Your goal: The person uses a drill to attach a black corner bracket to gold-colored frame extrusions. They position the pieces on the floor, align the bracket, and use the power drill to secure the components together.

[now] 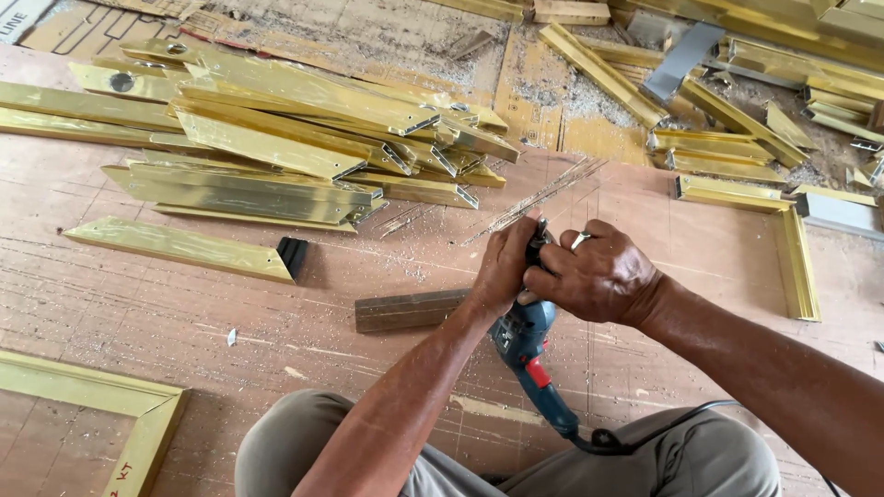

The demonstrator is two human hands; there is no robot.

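Presently I clasp both hands, left hand (502,267) and right hand (599,276), around the blue corded drill (527,345); slipping risks scarring the wood block (410,310) beside them.

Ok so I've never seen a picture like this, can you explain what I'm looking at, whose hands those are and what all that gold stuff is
This is a single view from a camera worn on a person's head, looking down, so the arms coming in from the bottom are that person's own. They sit on a wooden board floor dusted with sawdust. Both hands meet on a blue corded power drill: the left hand wraps its front end, the right hand works at the chuck with a small metal key. Beside the drill lies a short dark wood block. Farther back is a pile of gold-coloured metal strips, and a joined gold frame corner sits at lower left.
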